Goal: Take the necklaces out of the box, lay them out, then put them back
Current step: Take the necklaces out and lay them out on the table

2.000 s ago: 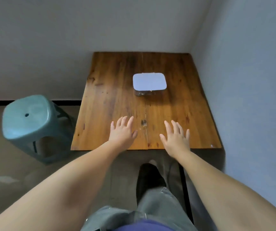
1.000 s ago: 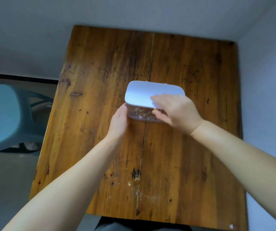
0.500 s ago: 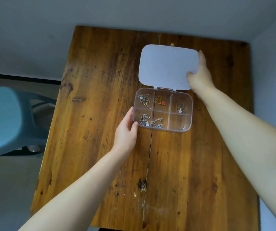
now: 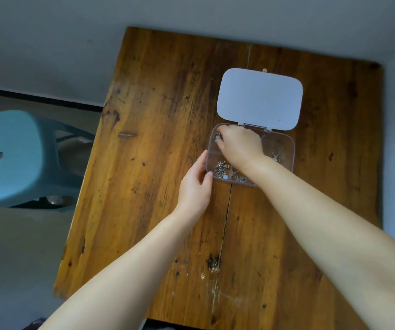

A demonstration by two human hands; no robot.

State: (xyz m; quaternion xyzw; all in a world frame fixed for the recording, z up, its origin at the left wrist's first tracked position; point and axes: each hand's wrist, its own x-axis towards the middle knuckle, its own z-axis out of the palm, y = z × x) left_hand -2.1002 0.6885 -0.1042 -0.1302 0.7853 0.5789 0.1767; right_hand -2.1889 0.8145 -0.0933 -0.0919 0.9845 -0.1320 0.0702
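Two bare forearms, no sleeves, watch, bracelet or rings visible. Left hand (image 4: pixel 195 186) at the near-left corner of the box (image 4: pixel 287 148); right hand (image 4: pixel 240 146) over its left side. Short, unpainted nails on the left thumb. Right fingertips mostly hidden. Nothing worn below the elbows.

Right hand (image 4: pixel 240 148) reaches into the open box (image 4: pixel 287 148); left hand (image 4: pixel 195 186) steadies its edge.

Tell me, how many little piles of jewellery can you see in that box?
4: near-left compartment, near-middle, far-right, and one under the right hand's fingertips, far-left. That hand may hide more.
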